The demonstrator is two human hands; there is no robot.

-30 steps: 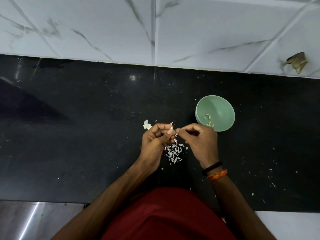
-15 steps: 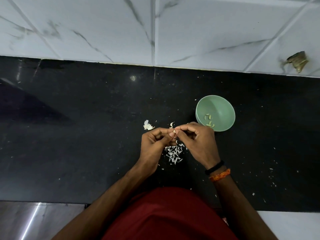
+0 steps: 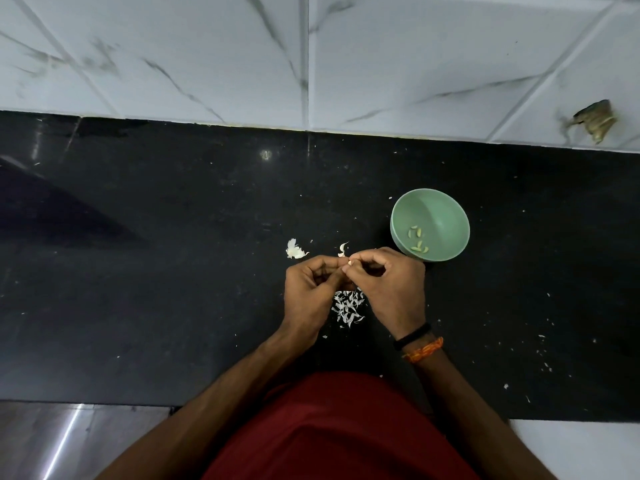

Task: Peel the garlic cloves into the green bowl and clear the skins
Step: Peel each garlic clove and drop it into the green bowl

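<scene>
My left hand and my right hand meet above the black counter, fingertips pinching a small garlic clove between them. Only a pale tip of the clove shows. A pile of thin white skins lies on the counter right under the hands. The green bowl stands just right of and behind my right hand, with several peeled cloves in its bottom. A white garlic piece lies left of the hands, and a small curled skin lies just behind them.
The black counter runs the full width, backed by a white marble-tiled wall. Scattered skin flecks dot the counter at the right. A brownish scrap sticks to the wall at far right. The counter's front edge is close to my body.
My right hand has shifted slightly left and closed in on the left hand, fingertips now pressed together on the clove. The bowl and skins pile have not moved.
</scene>
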